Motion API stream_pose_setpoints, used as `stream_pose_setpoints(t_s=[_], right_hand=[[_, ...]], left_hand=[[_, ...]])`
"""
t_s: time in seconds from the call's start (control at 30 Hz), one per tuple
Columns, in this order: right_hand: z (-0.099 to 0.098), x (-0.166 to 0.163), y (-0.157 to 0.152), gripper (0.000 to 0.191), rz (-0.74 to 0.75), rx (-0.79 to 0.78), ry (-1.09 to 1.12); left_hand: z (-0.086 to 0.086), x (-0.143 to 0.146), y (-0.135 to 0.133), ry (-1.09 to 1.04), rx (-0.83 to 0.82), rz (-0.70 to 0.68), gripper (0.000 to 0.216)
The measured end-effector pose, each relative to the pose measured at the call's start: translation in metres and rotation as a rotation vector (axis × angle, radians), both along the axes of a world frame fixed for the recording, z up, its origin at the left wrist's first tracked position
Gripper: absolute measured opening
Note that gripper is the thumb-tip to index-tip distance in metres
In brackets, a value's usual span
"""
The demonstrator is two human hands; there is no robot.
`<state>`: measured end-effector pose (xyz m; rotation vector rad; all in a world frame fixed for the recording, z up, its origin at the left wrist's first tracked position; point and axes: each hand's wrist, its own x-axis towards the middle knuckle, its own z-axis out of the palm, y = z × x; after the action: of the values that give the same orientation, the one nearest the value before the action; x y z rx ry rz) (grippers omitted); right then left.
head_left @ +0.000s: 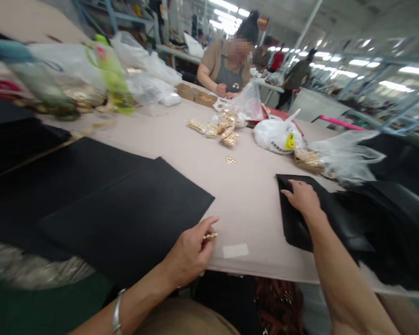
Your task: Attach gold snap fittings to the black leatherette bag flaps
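My left hand [192, 251] is closed near the table's front edge, with small gold-coloured metal pieces [210, 236] between thumb and fingers. Beside it on the left lie flat black sheets [125, 209], whose material I cannot make out for sure. On the right, my right hand [302, 195] rests with fingers apart on a black leather-like panel [293, 228]. A dark, shiny pile of similar black pieces [387, 228] lies beyond that panel. Several loose gold pieces [230, 159] sit on the table between and beyond my hands.
On the pale table [251, 195] are bagged gold parts [226, 128], a white plastic bag [274, 135] and a carton of gold parts [309, 158]. A green bottle [113, 77] and a clear bottle [43, 83] stand back left. A co-worker [226, 65] sits across.
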<state>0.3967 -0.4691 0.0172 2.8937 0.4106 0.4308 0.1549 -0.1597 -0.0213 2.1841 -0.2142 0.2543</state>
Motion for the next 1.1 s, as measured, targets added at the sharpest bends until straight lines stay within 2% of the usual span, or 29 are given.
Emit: stream_pose_setpoints(t_s=[0.03, 0.1, 0.2, 0.27, 0.33, 0.43, 0.67, 0.9, 1.1], right_hand=[[0.0, 0.0, 0.006, 0.047, 0.025, 0.052, -0.007], [-0.002, -0.013, 0.027, 0.048, 0.131, 0.281, -0.005], [-0.002, -0.065, 0.075, 0.032, 0.361, 0.716, 0.269], [0.0, -0.108, 0.108, 0.026, 0.549, 0.839, 0.465], [0.002, -0.141, 0.136, 0.023, 0.697, 0.869, 0.555], [0.003, -0.166, 0.163, 0.021, 0.8, 0.899, 0.614], [0.009, -0.174, 0.187, 0.017, 0.858, 0.87, 0.634], [0.012, -0.185, 0.204, 0.02, 0.91, 0.807, 0.615], [0.015, -0.196, 0.224, 0.019, 0.907, 0.825, 0.638]], left_hand=[[0.003, -0.001, 0.001, 0.042, -0.036, -0.006, 0.042], [0.008, -0.003, 0.006, 0.083, -0.086, 0.007, 0.042], [0.012, -0.006, 0.013, 0.076, -0.118, 0.04, 0.044], [0.015, -0.01, 0.017, 0.068, -0.143, 0.045, 0.046], [0.019, -0.015, 0.02, 0.07, -0.188, 0.041, 0.048], [0.023, -0.024, 0.024, 0.046, -0.224, 0.044, 0.048], [0.025, -0.04, 0.037, -0.007, -0.175, 0.096, 0.048], [0.021, -0.056, 0.047, -0.076, -0.007, 0.145, 0.05], [0.019, -0.068, 0.057, -0.106, 0.124, 0.182, 0.055]])
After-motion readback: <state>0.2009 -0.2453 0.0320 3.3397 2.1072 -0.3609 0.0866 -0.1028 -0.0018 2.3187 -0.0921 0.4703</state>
